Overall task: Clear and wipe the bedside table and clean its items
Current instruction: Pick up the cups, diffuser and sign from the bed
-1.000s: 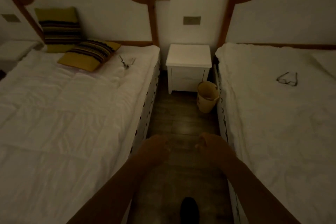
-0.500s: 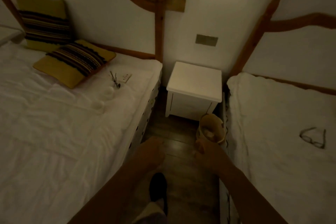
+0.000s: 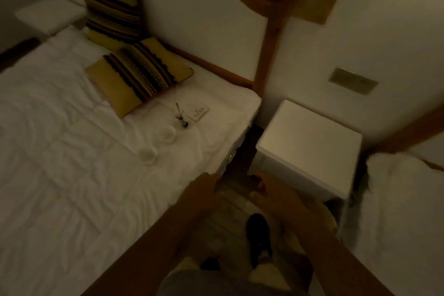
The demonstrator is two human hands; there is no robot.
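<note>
Two hands, both empty as far as the dim frame shows: left hand point(image 3: 204, 190) loosely curled with nothing in it, right hand point(image 3: 276, 193) with fingers spread and nothing between them. They hang side by side over the floor gap between the left bed point(image 3: 72, 151) and the bedside table point(image 3: 310, 134).

Key relation: table sits ahead and to the right of both hands, its front lower corner just beyond the right hand. Right hand is the nearer one; judged the natural lead for a wipe. No cloth visible in either hand or anywhere in view, so a wipe likely needs a cloth fetched first.

Table surface looks bare, nothing standing on it. It is boxy, no strong long axis; its front face points toward the person.

The items apparently off the table lie on the left bed, ahead-left of the left hand and well apart from it: two pale cups point(image 3: 169, 133), point(image 3: 147, 152) near each other, a small dark stick bundle point(image 3: 181, 119) just beyond the upper cup, a flat white remote point(image 3: 199, 113) just beside the sticks. Cups look open-topped; contents cannot be told. Left hand is nearer to these.

Two striped cushions point(image 3: 139, 74) sit farther back by the headboard. Bin not clearly visible; something pale under the right forearm, blurred.

Judgement: clearing looks done, wiping and item cleaning not yet.
</note>
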